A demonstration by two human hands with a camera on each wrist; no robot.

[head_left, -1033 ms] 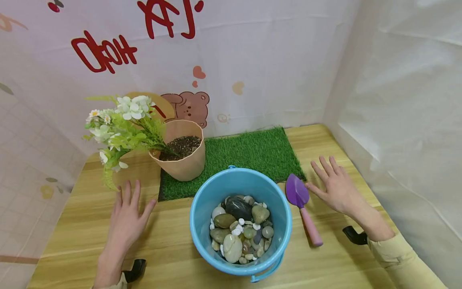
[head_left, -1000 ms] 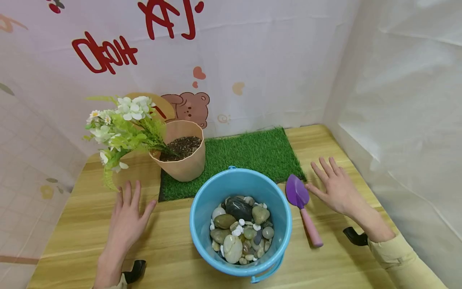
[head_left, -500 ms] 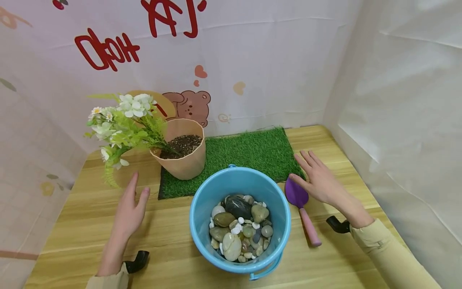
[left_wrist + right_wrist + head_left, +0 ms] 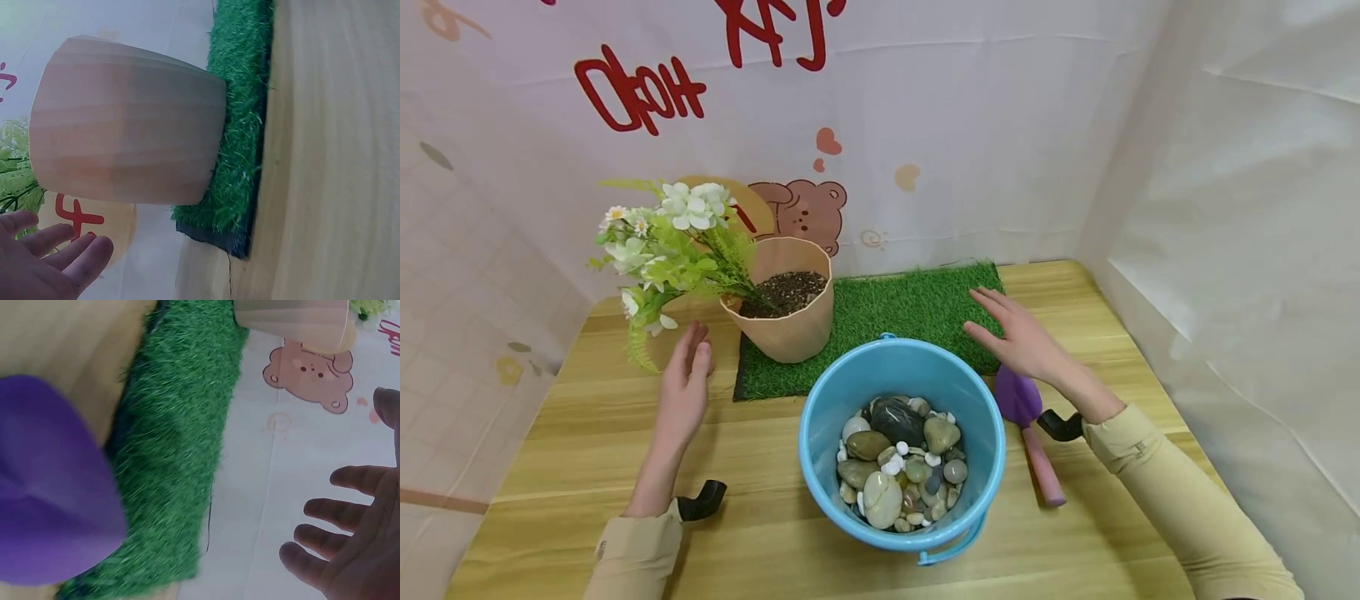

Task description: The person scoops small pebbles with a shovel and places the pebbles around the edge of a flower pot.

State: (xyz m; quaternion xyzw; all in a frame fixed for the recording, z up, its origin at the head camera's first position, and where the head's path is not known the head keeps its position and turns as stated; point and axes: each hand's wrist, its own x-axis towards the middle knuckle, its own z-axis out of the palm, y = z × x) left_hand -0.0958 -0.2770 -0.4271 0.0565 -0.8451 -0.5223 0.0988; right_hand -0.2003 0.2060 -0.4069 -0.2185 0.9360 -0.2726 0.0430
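Note:
My left hand [image 4: 684, 396] is raised just left of the peach flower pot [image 4: 795, 333], fingers extended and holding nothing; in the left wrist view its fingers [image 4: 87, 265] stand apart from the pot's side. Dark soil [image 4: 790, 292] fills the pot, and artificial white flowers [image 4: 688, 207] with green leaves lean out to the left, over my left fingertips. My right hand [image 4: 1022, 337] hovers above the right part of the green turf mat [image 4: 917, 304], fingers spread, with nothing in its grasp. Beneath its wrist lies a trowel [image 4: 1017, 398] with a purple blade and pink handle.
A blue bucket [image 4: 820, 400] stands at the middle front, its handle hanging at the front right. Inside are stones [image 4: 882, 500] of mixed sizes. The wooden table [image 4: 760, 533] ends at a printed cloth backdrop [image 4: 970, 108] behind and white sheeting at the right.
Both hands have lifted and moved: the left forward and right toward the pot, the right leftward from beside the trowel to over the turf mat. The head view has shifted slightly.

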